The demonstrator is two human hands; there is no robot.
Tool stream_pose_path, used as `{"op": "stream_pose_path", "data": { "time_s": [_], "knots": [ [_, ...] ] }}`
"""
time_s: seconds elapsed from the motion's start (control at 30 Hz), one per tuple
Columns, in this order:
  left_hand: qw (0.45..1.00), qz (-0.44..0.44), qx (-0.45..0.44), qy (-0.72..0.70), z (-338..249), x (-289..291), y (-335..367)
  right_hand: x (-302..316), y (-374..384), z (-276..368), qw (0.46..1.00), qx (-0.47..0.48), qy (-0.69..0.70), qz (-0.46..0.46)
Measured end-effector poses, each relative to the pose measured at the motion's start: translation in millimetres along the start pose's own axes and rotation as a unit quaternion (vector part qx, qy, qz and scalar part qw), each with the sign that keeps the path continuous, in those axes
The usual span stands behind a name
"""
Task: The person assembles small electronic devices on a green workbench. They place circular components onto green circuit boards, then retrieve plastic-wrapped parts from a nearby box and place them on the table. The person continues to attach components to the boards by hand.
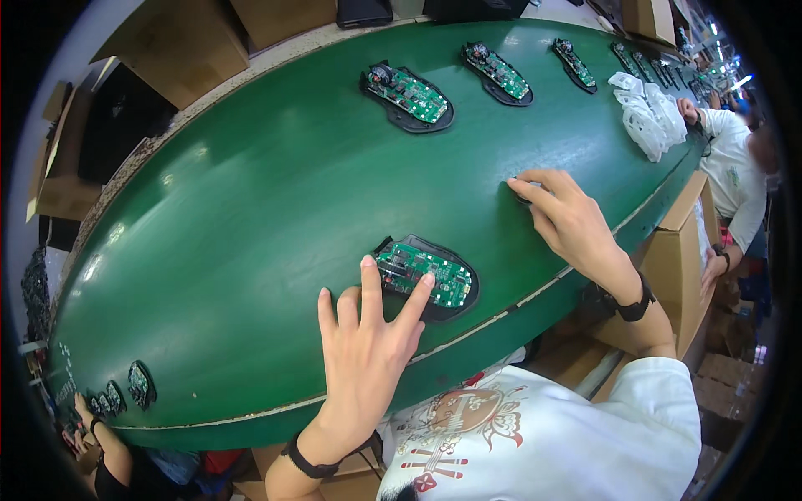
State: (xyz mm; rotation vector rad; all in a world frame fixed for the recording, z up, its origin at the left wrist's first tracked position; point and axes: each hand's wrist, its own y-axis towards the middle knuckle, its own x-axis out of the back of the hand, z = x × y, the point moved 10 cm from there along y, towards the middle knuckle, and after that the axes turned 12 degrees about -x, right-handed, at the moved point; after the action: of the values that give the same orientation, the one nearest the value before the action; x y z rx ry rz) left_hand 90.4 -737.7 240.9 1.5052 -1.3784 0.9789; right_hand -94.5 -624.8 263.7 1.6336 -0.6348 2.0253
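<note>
Close in front of me, a green circuit board point(451, 282) sits in a black mouse-shaped shell point(474, 292) on the green work surface. My left hand point(355, 346) has its fingers spread; the index fingertip touches the near-left end of the board and the thumb rests on its middle. Farther right, my right hand point(572, 221) is low over the surface with thumb and fingers closed together. Under those fingertips shows a small dark part point(523, 199), mostly hidden, whose kind I cannot make out.
Farther off lie more boards in black shells point(409, 96), point(499, 75), point(575, 67). Crumpled white plastic bags point(647, 117) lie at the right, beside a co-worker point(735, 159). A cardboard box point(681, 250) stands at the right edge. Several shells point(140, 384) sit at the left end, near another person's hand point(83, 409).
</note>
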Motion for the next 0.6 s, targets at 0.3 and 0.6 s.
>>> {"op": "stream_pose_path", "data": {
  "time_s": [0.3,0.6],
  "knots": [
    [0.999,-0.037,-0.023,0.02,-1,6,1,8,8,4,1.0,0.013,0.007,0.01],
    [1.0,0.009,-0.004,0.024,33,21,15,37,-10,33,0.994,0.033,0.105,0.011]
  ]
}}
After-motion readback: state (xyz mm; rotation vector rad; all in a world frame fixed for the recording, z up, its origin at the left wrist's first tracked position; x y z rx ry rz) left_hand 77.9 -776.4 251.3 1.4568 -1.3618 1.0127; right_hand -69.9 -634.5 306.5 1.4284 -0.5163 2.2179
